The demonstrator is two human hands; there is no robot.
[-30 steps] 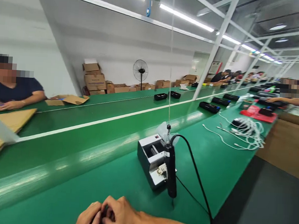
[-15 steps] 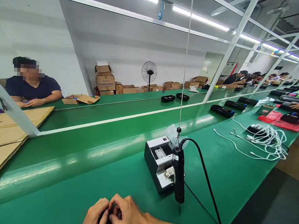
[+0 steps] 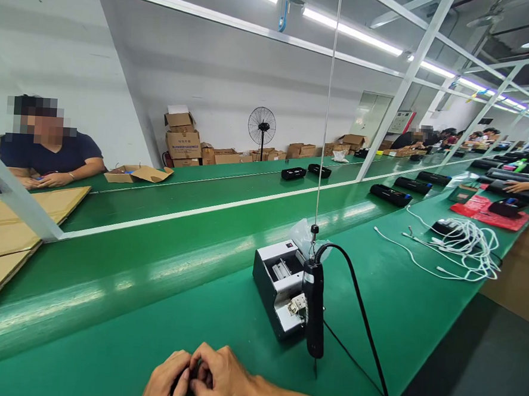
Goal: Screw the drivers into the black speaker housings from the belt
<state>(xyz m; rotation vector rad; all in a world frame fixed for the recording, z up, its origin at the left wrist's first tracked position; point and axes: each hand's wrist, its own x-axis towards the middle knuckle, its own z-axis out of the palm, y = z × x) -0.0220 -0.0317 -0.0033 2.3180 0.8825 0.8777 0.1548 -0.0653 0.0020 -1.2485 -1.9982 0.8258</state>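
My left hand (image 3: 163, 382) and my right hand (image 3: 224, 379) rest against each other at the bottom edge of the view, over the green worktop (image 3: 102, 355). Both have curled fingers, and their fingertips meet. Something dark shows in the gap between and below them; whether they hold anything is hidden. To the right of my hands, a black electric screwdriver (image 3: 313, 308) hangs upright on a cable, bit down and apart from my fingers. Just behind it stands a black and silver screw feeder (image 3: 277, 288), with a clear plastic bag (image 3: 302, 233) at its back.
White cables (image 3: 467, 246) lie bundled on the right, near a red plastic bag (image 3: 474, 208). Several black devices (image 3: 390, 195) sit along the green line. Flat cardboard (image 3: 21, 225) lies at left, where a co-worker (image 3: 52, 152) sits across. A white frame post (image 3: 401, 90) rises at right.
The camera view has shifted slightly, so everything sits a little further left. My hands keep the same pose against each other, and the screwdriver still hangs in place.
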